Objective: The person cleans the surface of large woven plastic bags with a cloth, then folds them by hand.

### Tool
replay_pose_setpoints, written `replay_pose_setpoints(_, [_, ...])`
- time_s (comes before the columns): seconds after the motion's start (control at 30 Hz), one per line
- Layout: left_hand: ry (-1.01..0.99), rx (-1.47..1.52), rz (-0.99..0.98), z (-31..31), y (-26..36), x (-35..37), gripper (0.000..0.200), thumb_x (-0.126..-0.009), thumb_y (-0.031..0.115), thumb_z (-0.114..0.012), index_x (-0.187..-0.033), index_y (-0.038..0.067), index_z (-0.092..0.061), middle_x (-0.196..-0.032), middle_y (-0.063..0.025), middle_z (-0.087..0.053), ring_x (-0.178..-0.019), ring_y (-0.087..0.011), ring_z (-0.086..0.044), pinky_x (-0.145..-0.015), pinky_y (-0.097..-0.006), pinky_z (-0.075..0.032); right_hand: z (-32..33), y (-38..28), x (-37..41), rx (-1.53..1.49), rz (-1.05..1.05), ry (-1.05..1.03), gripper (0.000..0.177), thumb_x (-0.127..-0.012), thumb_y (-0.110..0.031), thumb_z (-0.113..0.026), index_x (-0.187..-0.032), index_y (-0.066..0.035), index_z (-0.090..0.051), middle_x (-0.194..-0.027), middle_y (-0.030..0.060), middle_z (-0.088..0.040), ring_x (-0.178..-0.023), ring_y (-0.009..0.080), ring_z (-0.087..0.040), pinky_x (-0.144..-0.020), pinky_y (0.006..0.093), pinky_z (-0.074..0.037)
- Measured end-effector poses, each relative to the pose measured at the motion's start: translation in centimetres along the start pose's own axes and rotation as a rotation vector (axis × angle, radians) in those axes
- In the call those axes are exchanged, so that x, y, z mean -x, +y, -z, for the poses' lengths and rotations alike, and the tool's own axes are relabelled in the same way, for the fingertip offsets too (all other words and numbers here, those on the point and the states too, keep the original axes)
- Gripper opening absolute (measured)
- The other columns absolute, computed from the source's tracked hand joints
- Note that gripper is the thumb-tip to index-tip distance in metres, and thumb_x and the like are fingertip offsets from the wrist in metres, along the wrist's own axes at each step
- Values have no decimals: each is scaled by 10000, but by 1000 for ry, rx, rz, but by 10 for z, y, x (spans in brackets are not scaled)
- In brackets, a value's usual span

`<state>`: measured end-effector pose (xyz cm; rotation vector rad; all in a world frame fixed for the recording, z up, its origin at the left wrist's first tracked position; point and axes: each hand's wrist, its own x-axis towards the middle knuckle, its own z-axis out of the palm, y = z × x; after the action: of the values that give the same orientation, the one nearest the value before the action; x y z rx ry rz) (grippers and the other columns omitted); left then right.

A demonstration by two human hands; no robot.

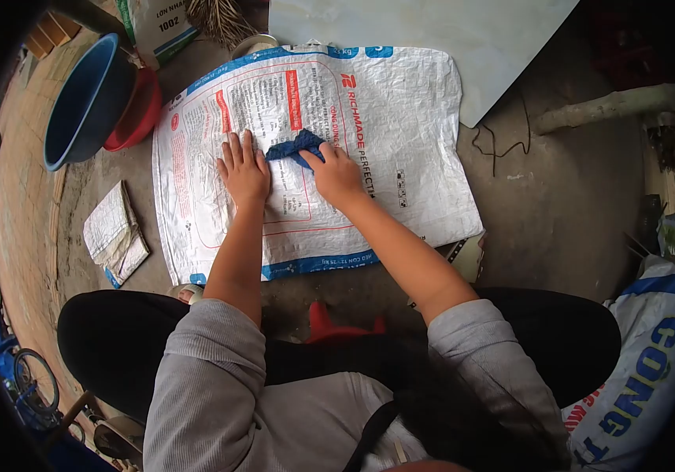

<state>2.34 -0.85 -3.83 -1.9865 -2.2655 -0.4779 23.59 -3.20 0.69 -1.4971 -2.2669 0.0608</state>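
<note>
The right hand [339, 178] grasps a blue cloth [299, 146], apparently wiping the sack [416, 102]; the left hand [245, 178] rests there, fingers spread.

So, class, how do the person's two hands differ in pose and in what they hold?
The left hand lies flat, fingers extended; the right hand has its fingers bent. The left hand grips nothing, while the right hand holds a blue cloth. Both are bare and over the printed sack.

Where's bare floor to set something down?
Bare floor lies between the spread sack, the log and the right knee. Crowded: upper left, with blue basin and red basin; mid-sack, with left hand, right hand and blue cloth.
</note>
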Motion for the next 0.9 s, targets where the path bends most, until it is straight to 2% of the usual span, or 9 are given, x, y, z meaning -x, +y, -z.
replay_pose_setpoints(0.1, [0, -22, -13, 1, -1, 0, 528, -987, 378, -383, -1499, 251, -357, -1579, -84, -291, -1463, -304, -237, -1184, -507, -129, -4, 42, 33, 75, -128, -16, 480, -830, -92, -573, -1280, -254, -615, -1041, 106, -520, -827, 311, -599, -668, 422, -551])
replay_pose_setpoints(0.23, [-9, -1, -6, 1, 1, -5, 531, -988, 386, -372, -1500, 247, -355, -1581, -84, -286, -1464, -303, -235, -1187, -501, -123, 29, 133, 110, 375, -552, -297, 663, -853, -96, -571, -1448, -351, -425, -1088, 117, -518, -849, 316, -607, -749, 431, -537])
replay_pose_setpoints(0.37, [-37, -5, 11, 2, 0, 0, 531, -988, 383, -362, -1501, 244, -355, -1582, -85, -284, -1464, -303, -235, -1188, -496, -118, 58, 178, 113, 254, -1053, -204, 610, -875, -111, -512, -1443, -323, -445, -1187, 164, -529, -948, 365, -612, -797, 459, -526])
replay_pose_setpoints(0.4, [-34, -6, 11, 2, 1, -1, 532, -988, 382, -360, -1501, 243, -354, -1583, -85, -283, -1464, -303, -235, -1188, -496, -117, 56, 184, 102, 264, -1046, -208, 610, -875, -111, -512, -1443, -323, -445, -1187, 164, -529, -948, 365, -612, -797, 459, -526])
replay_pose_setpoints(0.47, [-34, -4, 19, 1, 3, 0, 533, -988, 381, -360, -1502, 243, -352, -1583, -85, -282, -1464, -304, -235, -1188, -496, -117, 42, 184, 74, 104, -1135, 140, 575, -879, -149, -486, -1437, -288, -458, -1336, 199, -500, -1041, 389, -618, -847, 459, -525])
replay_pose_setpoints(0.57, [-31, -7, 18, -1, 1, -1, 534, -988, 384, -360, -1504, 247, -348, -1584, -83, -280, -1465, -302, -234, -1187, -496, -119, 48, 102, 17, -126, -666, 321, 538, -854, -117, -474, -1382, -215, -510, -1108, 177, -539, -929, 407, -601, -796, 481, -510])
replay_pose_setpoints(0.7, [-20, -6, 12, -1, 2, -1, 532, -988, 386, -364, -1504, 258, -345, -1586, -77, -278, -1466, -298, -233, -1187, -496, -119, 21, -11, -7, -264, -140, -14, 537, -856, -95, -507, -1374, -234, -530, -993, 149, -524, -873, 350, -593, -766, 464, -514])
replay_pose_setpoints(0.77, [-21, 1, 3, 2, 2, 0, 533, -989, 385, -368, -1507, 266, -336, -1590, -73, -270, -1467, -296, -232, -1188, -494, -118, -2, -25, 4, 45, 73, -179, 519, -854, -102, -539, -1346, -269, -564, -1003, 118, -529, -885, 317, -597, -757, 450, -524])
replay_pose_setpoints(0.9, [-24, -28, -19, 0, 0, 1, 535, -989, 385, -371, -1509, 265, -332, -1593, -69, -261, -1470, -294, -224, -1190, -492, -113, -3, 5, 14, 4, -83, -124, 535, -857, -84, -539, -1307, -369, -589, -1065, 108, -546, -916, 307, -590, -791, 431, -528])
